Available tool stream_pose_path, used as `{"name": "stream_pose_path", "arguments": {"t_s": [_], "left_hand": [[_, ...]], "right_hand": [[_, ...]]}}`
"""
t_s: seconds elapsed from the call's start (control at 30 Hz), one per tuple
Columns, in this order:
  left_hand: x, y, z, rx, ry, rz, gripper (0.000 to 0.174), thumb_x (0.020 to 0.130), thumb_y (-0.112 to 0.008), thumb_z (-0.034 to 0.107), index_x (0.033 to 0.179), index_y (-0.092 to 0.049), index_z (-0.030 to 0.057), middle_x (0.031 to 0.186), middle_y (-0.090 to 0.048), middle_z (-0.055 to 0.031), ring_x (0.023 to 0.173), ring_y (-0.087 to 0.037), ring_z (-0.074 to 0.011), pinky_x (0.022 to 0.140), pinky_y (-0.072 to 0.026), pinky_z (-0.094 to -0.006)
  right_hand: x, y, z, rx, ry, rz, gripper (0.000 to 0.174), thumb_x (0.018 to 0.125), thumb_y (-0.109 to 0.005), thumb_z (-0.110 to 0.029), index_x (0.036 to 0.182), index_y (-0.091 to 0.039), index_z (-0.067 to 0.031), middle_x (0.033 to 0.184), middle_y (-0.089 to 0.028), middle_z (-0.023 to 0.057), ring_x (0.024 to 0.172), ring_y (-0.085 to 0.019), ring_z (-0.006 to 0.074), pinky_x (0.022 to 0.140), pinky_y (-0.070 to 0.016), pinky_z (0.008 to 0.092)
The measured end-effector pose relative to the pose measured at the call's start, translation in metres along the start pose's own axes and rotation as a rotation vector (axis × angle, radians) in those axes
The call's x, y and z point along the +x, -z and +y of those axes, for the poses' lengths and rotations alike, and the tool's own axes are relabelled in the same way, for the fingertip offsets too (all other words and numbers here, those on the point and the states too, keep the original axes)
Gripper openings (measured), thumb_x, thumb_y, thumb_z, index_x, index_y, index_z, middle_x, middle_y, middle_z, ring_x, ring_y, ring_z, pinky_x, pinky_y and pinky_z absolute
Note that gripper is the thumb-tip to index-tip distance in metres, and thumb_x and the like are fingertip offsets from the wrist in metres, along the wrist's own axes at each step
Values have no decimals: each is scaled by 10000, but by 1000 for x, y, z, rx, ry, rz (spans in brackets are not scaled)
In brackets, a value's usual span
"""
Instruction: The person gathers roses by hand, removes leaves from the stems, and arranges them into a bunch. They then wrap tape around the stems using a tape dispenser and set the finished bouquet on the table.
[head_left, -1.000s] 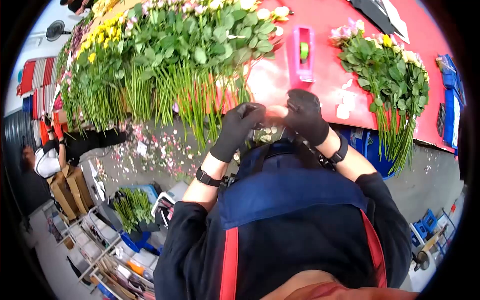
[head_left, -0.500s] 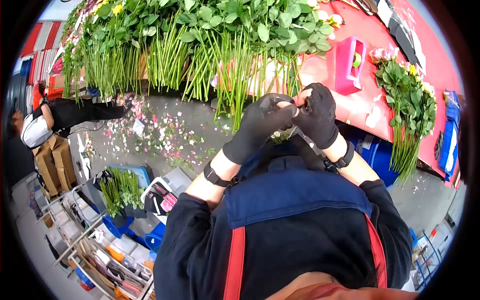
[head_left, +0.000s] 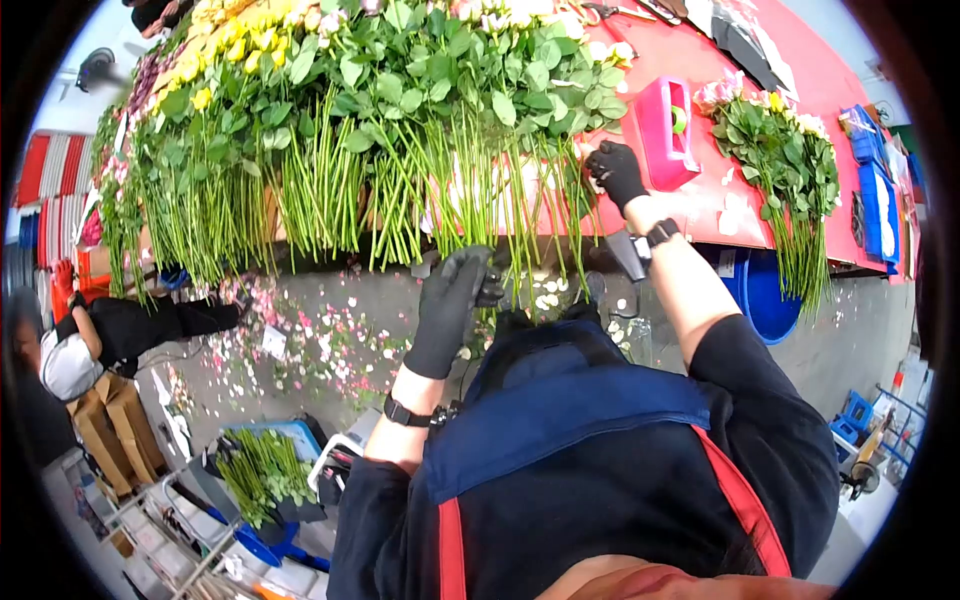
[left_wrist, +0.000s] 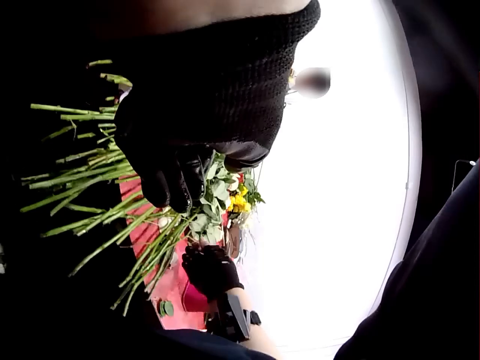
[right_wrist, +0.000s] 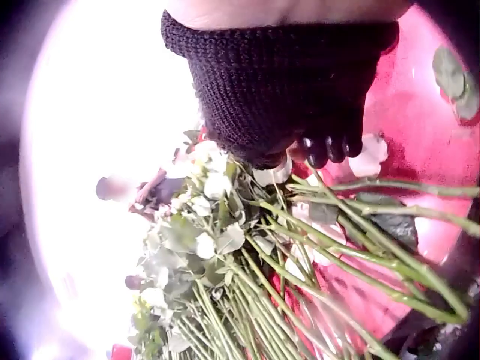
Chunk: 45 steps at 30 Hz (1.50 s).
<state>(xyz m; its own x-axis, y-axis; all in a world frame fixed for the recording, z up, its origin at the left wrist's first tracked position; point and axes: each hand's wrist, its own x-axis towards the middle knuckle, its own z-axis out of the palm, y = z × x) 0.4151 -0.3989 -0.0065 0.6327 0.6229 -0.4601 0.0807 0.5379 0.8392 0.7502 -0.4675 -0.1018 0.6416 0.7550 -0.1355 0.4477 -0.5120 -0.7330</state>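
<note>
A wide row of long-stemmed flowers (head_left: pixel 470 190) lies on the red table (head_left: pixel 720 205), stems jutting past its front edge. Just in front of those stem ends is my black-gloved left hand (head_left: pixel 455 310), fingers loosely bent with nothing seen in them. My right hand (head_left: pixel 618 172), gloved alike, is over the table at the row's right end, its fingers bent downward. In the right wrist view its fingertips (right_wrist: pixel 334 150) are close over green stems (right_wrist: pixel 337 247) and pale petals (right_wrist: pixel 367 156); I cannot tell whether they pinch anything.
A pink tape dispenser (head_left: pixel 655 140) stands right of my right hand. Farther right lies a separate flower bunch (head_left: pixel 775 150), beside blue crates (head_left: pixel 875 200). Below the table edge is a blue bucket (head_left: pixel 770 305). Petals (head_left: pixel 310 345) litter the floor; another person (head_left: pixel 85 350) is at far left.
My hands were together in front of my chest and have come apart. The right has gone forward over the table; the left has drawn back to the left. The camera view has also shifted.
</note>
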Motion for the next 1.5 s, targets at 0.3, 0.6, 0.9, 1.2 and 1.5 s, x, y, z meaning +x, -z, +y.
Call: {"name": "stream_pose_path", "arguments": {"t_s": [0.3, 0.6, 0.9, 1.2, 1.5], "left_hand": [[6, 17, 16, -5, 36, -15, 274, 958, -523, 193, 1140, -588, -1, 939, -650, -82, 751, -645, -148, 675, -541, -294], [42, 8, 35, 41, 79, -143, 282, 949, -543, 213, 1150, -584, 20, 913, -638, -64, 733, -637, -142, 686, -534, -278], [110, -50, 9, 827, -571, -188, 310, 899, -600, 242, 1139, -612, 46, 1042, -661, -98, 850, -664, -208, 744, -524, -318], [199, -76, 12, 2051, -684, -86, 320, 832, -542, 357, 1092, -618, 185, 1148, -598, -102, 872, -641, -299, 697, -495, -434], [184, -86, 37, 1829, -671, -22, 318, 847, -577, 416, 986, -615, 133, 1038, -602, -147, 837, -625, -325, 707, -494, -452]], "right_hand": [[-7, -28, -65, 243, -105, 300, 280, 830, -631, -283, 819, -645, -4, 721, -644, 160, 685, -622, 311, 664, -472, 387], [-30, 10, -39, 787, -142, 485, 203, 898, -634, -194, 766, -540, -73, 595, -520, 10, 440, -444, 69, 390, -340, 240], [26, -32, -25, -170, -392, 339, 490, 727, -706, -463, 894, -655, -5, 899, -659, 235, 852, -637, 368, 754, -495, 419], [12, -20, 0, 213, -66, 346, 251, 767, -642, -277, 716, -655, -31, 701, -615, 194, 695, -601, 377, 635, -465, 451], [15, -15, 8, -81, -208, 217, 315, 766, -589, -315, 847, -617, -11, 865, -617, 251, 878, -583, 410, 783, -461, 480]]}}
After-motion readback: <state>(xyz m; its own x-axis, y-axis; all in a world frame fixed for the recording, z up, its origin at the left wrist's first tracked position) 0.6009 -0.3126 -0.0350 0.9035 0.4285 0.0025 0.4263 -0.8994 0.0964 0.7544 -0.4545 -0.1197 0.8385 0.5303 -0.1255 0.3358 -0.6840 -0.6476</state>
